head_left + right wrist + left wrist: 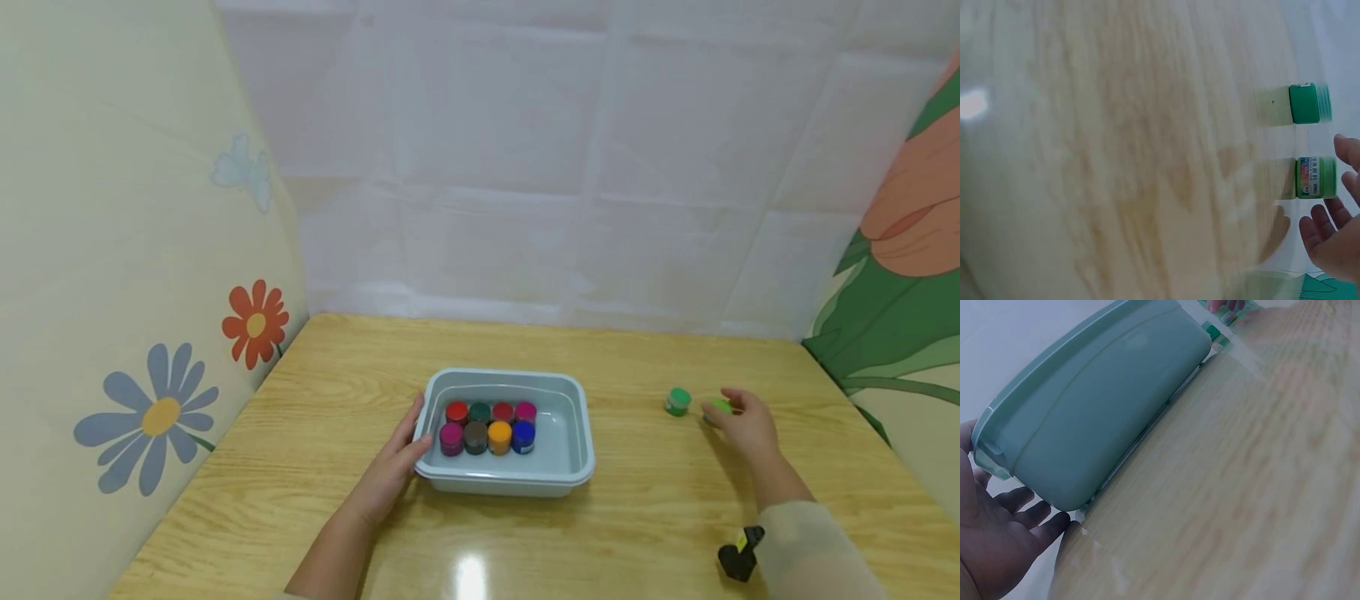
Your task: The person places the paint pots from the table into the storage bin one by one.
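A light grey-blue plastic tub [562,479] sits on the wooden table. Inside it, toward the left, small paint jars [499,437] with red, dark green, magenta, brown, orange and blue lids stand in two rows. My left hand [386,479] holds the tub's left end, thumb over the rim and fingers against the outer wall [1097,412]. At the right, my right hand [750,425] reaches around a light green paint jar [1316,178], its thumb and fingers spread on either side. Beside that jar, to the left, stands a green paint jar [678,402].
A small black object with a yellow mark [739,557] lies near my right sleeve [813,546]. White sheeting [510,167] hangs behind the table [360,358]. Flower-printed cloths flank it at the left [112,250] and right [907,292].
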Demonstrator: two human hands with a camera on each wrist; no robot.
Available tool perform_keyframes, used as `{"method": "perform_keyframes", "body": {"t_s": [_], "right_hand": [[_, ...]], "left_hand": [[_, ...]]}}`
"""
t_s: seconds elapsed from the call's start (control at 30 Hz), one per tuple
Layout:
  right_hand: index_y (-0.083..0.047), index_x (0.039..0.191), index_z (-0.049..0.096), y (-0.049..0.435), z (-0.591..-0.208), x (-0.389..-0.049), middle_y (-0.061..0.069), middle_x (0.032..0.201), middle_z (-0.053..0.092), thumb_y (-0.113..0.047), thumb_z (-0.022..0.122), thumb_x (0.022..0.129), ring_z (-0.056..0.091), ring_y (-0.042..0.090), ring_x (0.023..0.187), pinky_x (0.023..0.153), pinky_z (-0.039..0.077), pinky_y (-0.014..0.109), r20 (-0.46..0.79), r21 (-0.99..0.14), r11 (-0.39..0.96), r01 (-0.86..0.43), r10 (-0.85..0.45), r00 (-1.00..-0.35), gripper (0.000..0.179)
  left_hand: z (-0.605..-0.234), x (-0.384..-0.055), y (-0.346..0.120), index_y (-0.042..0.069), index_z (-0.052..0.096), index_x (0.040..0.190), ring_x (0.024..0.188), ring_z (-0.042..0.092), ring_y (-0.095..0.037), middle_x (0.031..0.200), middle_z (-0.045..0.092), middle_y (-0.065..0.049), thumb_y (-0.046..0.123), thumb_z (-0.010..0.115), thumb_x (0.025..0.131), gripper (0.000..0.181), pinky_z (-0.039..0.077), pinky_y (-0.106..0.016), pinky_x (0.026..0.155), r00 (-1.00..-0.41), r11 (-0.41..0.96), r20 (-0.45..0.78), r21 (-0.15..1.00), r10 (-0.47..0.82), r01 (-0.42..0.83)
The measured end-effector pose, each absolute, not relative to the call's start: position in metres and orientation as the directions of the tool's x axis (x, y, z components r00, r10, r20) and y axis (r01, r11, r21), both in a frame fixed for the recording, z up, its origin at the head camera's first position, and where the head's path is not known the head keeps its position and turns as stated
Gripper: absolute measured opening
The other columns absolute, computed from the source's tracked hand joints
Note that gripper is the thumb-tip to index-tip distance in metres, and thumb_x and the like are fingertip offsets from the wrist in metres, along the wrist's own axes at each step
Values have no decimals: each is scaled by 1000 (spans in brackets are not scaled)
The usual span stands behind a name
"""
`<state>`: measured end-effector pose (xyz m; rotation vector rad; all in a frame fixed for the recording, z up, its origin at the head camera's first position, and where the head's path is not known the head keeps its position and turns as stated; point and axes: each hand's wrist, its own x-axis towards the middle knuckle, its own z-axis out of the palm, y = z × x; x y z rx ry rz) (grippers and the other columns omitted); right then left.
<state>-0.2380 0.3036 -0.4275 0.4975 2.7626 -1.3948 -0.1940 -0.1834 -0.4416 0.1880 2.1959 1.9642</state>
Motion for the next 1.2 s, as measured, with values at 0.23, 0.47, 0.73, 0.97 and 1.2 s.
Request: {"method": "perform_keyframes", "body": {"t_s": [0.23,0.47,0.73,0.97,1.2], "right_hand": [[7,150,25,310,-437,-241,36,152,24,-30,52,100,29,49,139,111,35,55,-165,-793,531,298,284,-944,68],[9,150,23,312,-437,-238,36,151,27,-34,51,100,30,50,137,113,32,56,-183,-773,552,311,276,-944,72],[9,149,25,308,-434,-236,35,150,30,-34,53,99,33,49,136,112,33,56,-170,-761,576,298,266,-949,71],[7,150,25,306,-428,-236,35,149,31,-35,54,99,33,49,136,111,34,56,-156,-778,573,258,223,-962,72],[4,152,24,300,-418,-236,32,152,30,-41,54,98,32,48,138,111,35,57,-137,-801,556,223,192,-972,76]], "left_hand": [[-441,-194,-184,24,10,159,153,-6,-36,167,-2,-8,25,43,102,66,10,-59,119,-974,115,-53,993,221,-28],[-443,-195,-183,23,10,159,153,-7,-35,167,-2,-6,25,43,102,66,8,-58,120,-975,110,-45,994,219,-22],[-443,-195,-184,23,10,159,153,-6,-35,167,-1,-6,24,43,102,66,8,-57,120,-975,115,-44,993,216,-19],[-443,-196,-184,22,10,159,153,-7,-33,167,-2,-4,25,43,102,66,8,-56,120,-974,117,-52,993,220,-26],[-441,-195,-184,23,10,159,153,-7,-33,167,-2,-2,26,43,103,65,8,-57,120,-974,118,-62,992,220,-36]]}}
